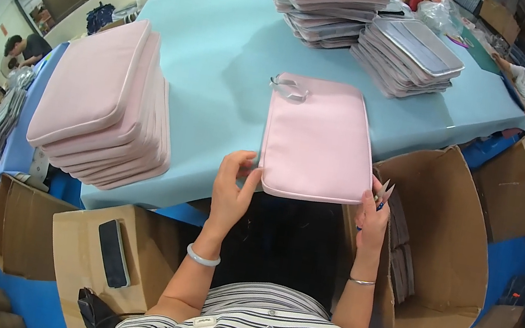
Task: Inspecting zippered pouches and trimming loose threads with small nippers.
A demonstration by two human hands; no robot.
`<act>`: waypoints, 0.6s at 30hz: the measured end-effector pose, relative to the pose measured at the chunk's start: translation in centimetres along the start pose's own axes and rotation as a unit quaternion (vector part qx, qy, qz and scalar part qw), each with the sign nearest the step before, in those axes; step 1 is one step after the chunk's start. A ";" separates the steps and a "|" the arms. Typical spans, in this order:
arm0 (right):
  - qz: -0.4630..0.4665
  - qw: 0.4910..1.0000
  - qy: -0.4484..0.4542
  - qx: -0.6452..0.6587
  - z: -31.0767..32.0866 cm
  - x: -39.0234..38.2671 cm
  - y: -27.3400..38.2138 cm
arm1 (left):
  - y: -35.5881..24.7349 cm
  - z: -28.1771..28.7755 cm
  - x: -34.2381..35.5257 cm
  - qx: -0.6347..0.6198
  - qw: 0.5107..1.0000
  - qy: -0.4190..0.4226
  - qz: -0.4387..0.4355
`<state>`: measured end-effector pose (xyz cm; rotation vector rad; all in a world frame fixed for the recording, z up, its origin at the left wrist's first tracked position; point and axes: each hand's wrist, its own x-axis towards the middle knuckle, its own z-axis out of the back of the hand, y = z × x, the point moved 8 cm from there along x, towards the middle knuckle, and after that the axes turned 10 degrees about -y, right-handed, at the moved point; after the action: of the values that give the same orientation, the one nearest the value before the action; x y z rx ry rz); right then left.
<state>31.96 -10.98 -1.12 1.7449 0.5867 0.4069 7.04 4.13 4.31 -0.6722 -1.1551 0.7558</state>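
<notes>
A flat pink zip sleeve (pixel 318 138) lies in front of me at the table's near edge, its lower end overhanging slightly. A small grey ribbon-like loop (pixel 289 89) rests on its far left corner. My left hand (pixel 232 190) is beside the sleeve's near left corner, fingers apart and curved, thumb close to the edge. My right hand (pixel 371 222) is closed around small scissors (pixel 384 193), blades pointing up, with its fingers against the sleeve's near right corner. Part of the scissors' handle is hidden in the palm.
Pink sleeves are piled (pixel 99 90) at left. Grey-pink sleeves form two stacks (pixel 407 53) at the back of the blue-covered table (pixel 220 40). An open carton (pixel 446 241) holding sleeves stands at right. A phone (pixel 114 254) lies on a closed carton (pixel 77 231). Other people work farther off.
</notes>
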 end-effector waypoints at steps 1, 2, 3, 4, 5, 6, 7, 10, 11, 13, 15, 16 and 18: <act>0.006 1.000 -0.005 0.004 0.2 0.2 -0.2 | 2.0 0.1 -0.3 -0.055 0.991 -0.015 0.118; 0.012 1.000 -0.011 0.007 0.3 0.4 -0.4 | 2.9 -0.1 -0.4 -0.067 0.992 -0.004 0.110; 0.016 1.000 -0.017 0.009 0.5 0.5 -0.4 | 2.9 0.0 -0.3 -0.067 0.991 -0.005 0.113; -0.006 0.999 -0.025 0.020 0.7 0.8 -0.4 | 3.0 -0.4 -0.2 -0.077 0.988 0.017 0.131; -0.027 0.999 -0.033 0.031 0.9 1.1 -0.2 | 3.0 -0.8 0.0 -0.088 0.984 0.039 0.148; -0.037 0.999 -0.012 0.037 1.7 1.3 -0.3 | 2.3 -0.5 0.8 -0.035 0.994 0.030 0.102; -0.048 0.998 -0.011 0.043 1.9 1.5 0.0 | 1.5 -0.2 2.0 0.020 0.998 0.019 0.056; -0.063 0.998 -0.016 0.025 2.5 2.4 1.2 | -0.8 0.0 5.5 0.092 0.992 -0.048 -0.071; -0.063 0.998 -0.023 0.008 2.7 2.8 1.6 | -2.5 0.0 6.2 0.157 0.965 -0.092 -0.188; -0.058 0.998 -0.016 -0.016 2.9 3.6 2.2 | -2.2 -0.8 7.2 0.183 0.957 -0.079 -0.212; -0.057 0.997 -0.013 -0.044 3.5 4.6 2.7 | -1.4 -1.6 7.8 0.205 0.948 -0.063 -0.236; -0.062 0.997 0.015 -0.035 3.8 5.2 2.6 | 0.8 -2.2 8.4 0.121 0.984 0.008 -0.133; -0.065 0.997 0.019 -0.049 4.7 6.8 2.9 | 3.0 -2.7 8.5 0.032 0.996 0.079 -0.027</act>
<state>40.63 -11.26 0.23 1.5986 0.6919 0.3727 10.97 12.49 5.85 -0.6338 -0.9976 0.6786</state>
